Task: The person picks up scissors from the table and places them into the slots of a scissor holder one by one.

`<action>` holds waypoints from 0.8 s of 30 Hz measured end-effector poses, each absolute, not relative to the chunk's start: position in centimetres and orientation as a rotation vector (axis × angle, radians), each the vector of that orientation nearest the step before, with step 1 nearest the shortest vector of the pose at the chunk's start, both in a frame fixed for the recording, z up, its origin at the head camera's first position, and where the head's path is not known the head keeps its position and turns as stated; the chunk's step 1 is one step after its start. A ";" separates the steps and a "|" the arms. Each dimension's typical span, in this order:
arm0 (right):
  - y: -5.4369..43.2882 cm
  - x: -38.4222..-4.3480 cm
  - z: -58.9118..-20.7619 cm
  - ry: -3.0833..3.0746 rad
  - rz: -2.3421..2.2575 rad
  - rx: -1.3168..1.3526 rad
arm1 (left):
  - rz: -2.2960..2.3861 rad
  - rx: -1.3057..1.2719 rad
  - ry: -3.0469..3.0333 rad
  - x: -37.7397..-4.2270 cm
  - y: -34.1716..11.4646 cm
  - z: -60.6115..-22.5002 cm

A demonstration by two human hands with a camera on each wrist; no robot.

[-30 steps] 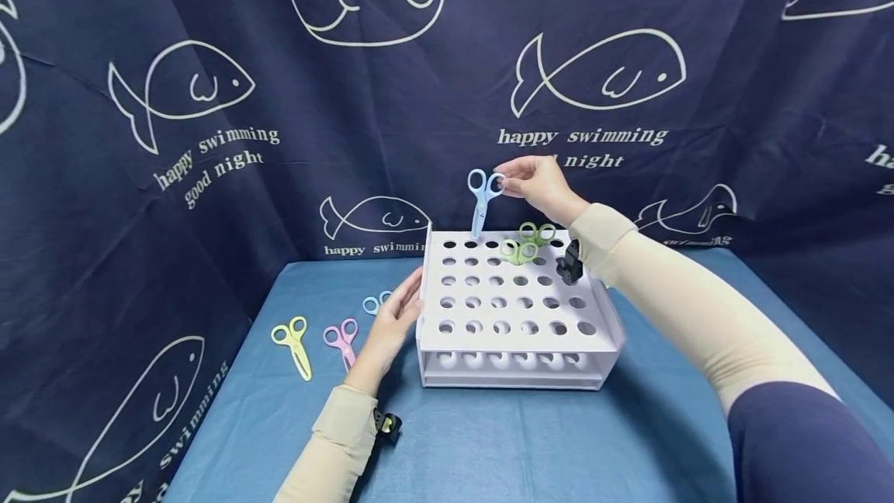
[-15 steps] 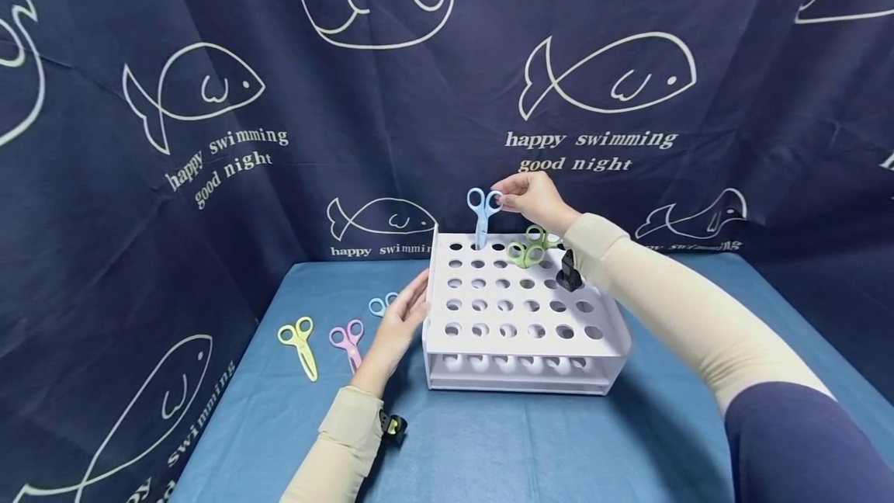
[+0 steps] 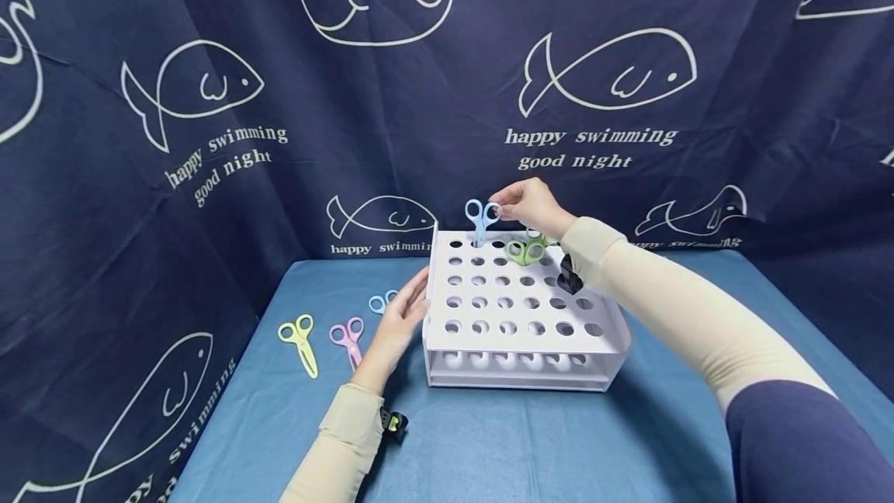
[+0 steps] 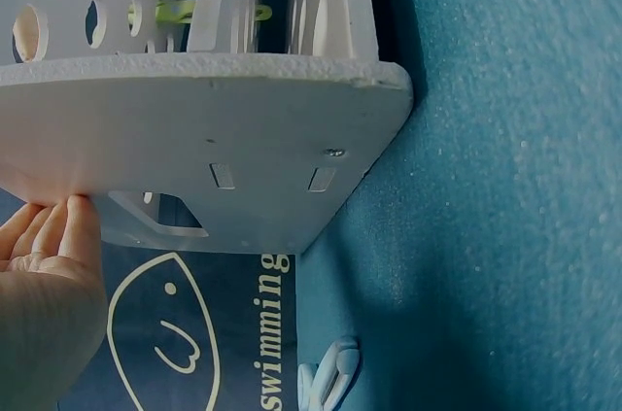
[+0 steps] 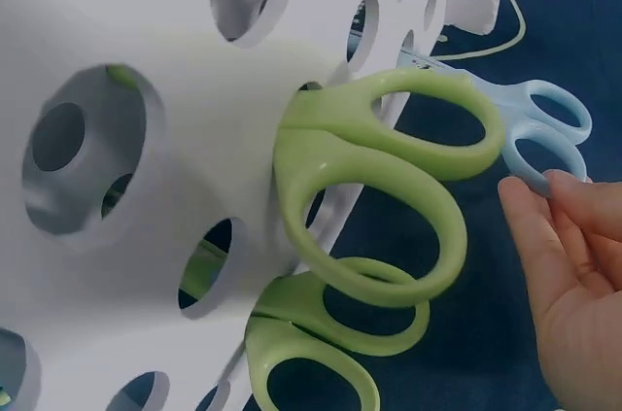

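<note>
Thumb and fingers of my right hand [image 3: 532, 204] pinch one handle loop of the light blue scissors [image 3: 480, 217]. Their blades point down into a hole in the back row of the white rack [image 3: 517, 344]. In the right wrist view, that hand [image 5: 573, 275] holds the blue loop [image 5: 544, 154] at its lower edge. My left hand [image 3: 405, 309] rests its extended fingers against the rack's left side panel; the left wrist view has the fingertips touching that panel [image 4: 214, 129]. Two green scissors [image 3: 525, 251] stand in rack holes beside the right hand.
Left of the rack, yellow scissors [image 3: 300, 344] and pink scissors [image 3: 347, 338] lie on the blue cloth [image 3: 503, 449]. Another blue pair [image 3: 380, 301] is partly hidden behind the left hand. A dark curtain [image 3: 433, 115] with fish drawings hangs close behind the rack.
My right hand has moved down with the blue scissors, and their blades have gone from above the rack into a back-row hole. The left hand stays against the side panel.
</note>
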State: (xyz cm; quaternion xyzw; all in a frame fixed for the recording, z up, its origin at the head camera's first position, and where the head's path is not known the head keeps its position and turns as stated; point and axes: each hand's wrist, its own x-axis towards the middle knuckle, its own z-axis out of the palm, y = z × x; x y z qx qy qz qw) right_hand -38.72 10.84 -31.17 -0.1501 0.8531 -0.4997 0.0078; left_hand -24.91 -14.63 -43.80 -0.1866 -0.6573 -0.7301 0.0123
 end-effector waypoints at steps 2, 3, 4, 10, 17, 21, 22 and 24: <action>10.7 -38.6 -31.3 2.677 -1.526 -0.468 | -2.276 -0.574 -2.047 -24.9 -14.6 -43.8; 10.6 -38.5 -31.3 2.679 -1.511 -0.465 | -2.277 -0.571 -2.045 -24.9 -14.6 -43.8; 10.6 -38.5 -31.4 2.680 -1.500 -0.465 | -2.278 -0.570 -2.043 -24.9 -14.6 -43.9; 10.5 -38.4 -31.9 2.759 -1.376 -0.481 | -2.287 -0.581 -2.029 -24.9 -14.6 -43.8; 10.7 -38.5 -32.0 2.823 -1.264 -0.510 | -2.278 -0.570 -2.041 -24.9 -14.7 -43.6; 10.7 -38.4 -32.1 2.845 -1.218 -0.516 | -2.272 -0.560 -2.049 -25.0 -14.6 -43.6; 10.6 -38.4 -32.2 2.852 -1.204 -0.514 | -2.274 -0.559 -2.050 -25.0 -14.6 -43.6; 10.6 -38.4 -32.4 2.870 -1.173 -0.522 | -2.274 -0.558 -2.052 -25.0 -14.6 -43.6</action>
